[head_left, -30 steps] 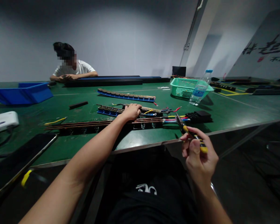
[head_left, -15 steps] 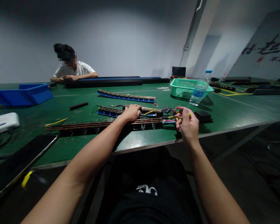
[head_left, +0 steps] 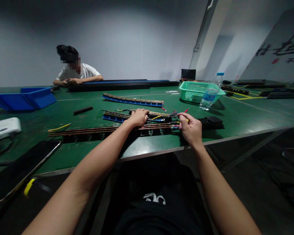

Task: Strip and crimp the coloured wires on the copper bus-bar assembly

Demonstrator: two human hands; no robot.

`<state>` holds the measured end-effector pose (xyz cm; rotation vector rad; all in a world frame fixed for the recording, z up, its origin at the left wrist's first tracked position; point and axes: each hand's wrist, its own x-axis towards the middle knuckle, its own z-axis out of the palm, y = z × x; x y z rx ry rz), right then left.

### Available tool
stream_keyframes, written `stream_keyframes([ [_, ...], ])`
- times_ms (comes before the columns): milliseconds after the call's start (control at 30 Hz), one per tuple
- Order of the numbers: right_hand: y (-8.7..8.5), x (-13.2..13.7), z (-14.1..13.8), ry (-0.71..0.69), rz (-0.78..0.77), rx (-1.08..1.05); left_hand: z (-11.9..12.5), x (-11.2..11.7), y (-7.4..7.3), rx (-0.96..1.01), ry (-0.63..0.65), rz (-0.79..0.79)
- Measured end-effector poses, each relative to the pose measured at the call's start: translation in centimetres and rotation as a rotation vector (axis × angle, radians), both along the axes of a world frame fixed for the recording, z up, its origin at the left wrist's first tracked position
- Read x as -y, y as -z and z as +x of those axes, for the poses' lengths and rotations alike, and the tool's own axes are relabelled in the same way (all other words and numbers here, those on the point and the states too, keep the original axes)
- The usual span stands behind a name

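Note:
My left hand [head_left: 139, 118] lies over a short black strip with copper bars [head_left: 158, 114], its fingers pressed together and curled on the strip. My right hand [head_left: 191, 128] is closed in a pinch on thin coloured wires at the strips' right end; the fingertips hide which ones. A red wire end [head_left: 186, 110] sticks up beyond those fingers. In front of both lies a long black rail with copper rods [head_left: 93, 131]. A blue-based strip [head_left: 112, 116] sits left of my left hand, and another blue-based strip [head_left: 134, 101] lies farther back.
A green basket [head_left: 191, 94] and a water bottle [head_left: 209, 96] stand at the back right. At left are a blue bin [head_left: 36, 99], a white box [head_left: 5, 128] and a phone [head_left: 26, 163]. Across the table sits a person [head_left: 88, 71] beside long black profiles [head_left: 110, 87].
My right hand has moved left, closer to the strips' wire ends, and its fingers have turned inward over the wires. My left hand stays on the strip.

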<state>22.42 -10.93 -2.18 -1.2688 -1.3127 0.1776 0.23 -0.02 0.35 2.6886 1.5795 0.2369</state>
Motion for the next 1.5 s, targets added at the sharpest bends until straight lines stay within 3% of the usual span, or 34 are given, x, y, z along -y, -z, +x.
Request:
stream_keyframes([
  [100, -0.2, 0.5, -0.5, 0.004, -0.063, 0.288, 0.0, -0.1, 0.1, 0.003, 0.009, 0.010],
  [167, -0.3, 0.7, -0.6, -0.027, -0.091, 0.336, -0.1, -0.2, 0.2, 0.003, 0.013, 0.013],
  [233, -0.4, 0.6, -0.5, -0.047, -0.073, 0.176, -0.1, -0.2, 0.2, 0.002, 0.011, 0.010],
  [367, -0.3, 0.1, -0.2, -0.095, 0.010, -0.468, 0.0, 0.1, 0.0, 0.007, 0.000, -0.004],
  [433, -0.2, 0.3, -0.3, -0.097, 0.059, -0.591, 0.0, 0.2, -0.2, 0.009, -0.005, -0.009],
  [633, 0.5, 3.8, -3.3, 0.049, 0.196, -0.383, -0.1, 0.2, -0.1, 0.011, -0.005, -0.009],
  [800, -1.1, 5.4, -5.6, -0.268, 0.126, -0.510, -0.1, -0.3, 0.3, 0.030, 0.017, 0.008],
  [967, -2.4, 3.7, -6.1, -0.461, -0.001, -0.531, -0.2, -0.2, 0.4, 0.028, 0.021, 0.015],
  [1300, -3.0, -0.7, -5.9, -0.470, -0.174, -0.536, -0.2, -0.1, 0.3, 0.025, 0.042, 0.023],
  [1500, -1.3, 0.1, -6.2, -0.411, -0.063, -0.162, -0.2, 0.2, 0.1, 0.009, 0.038, 0.016],
])
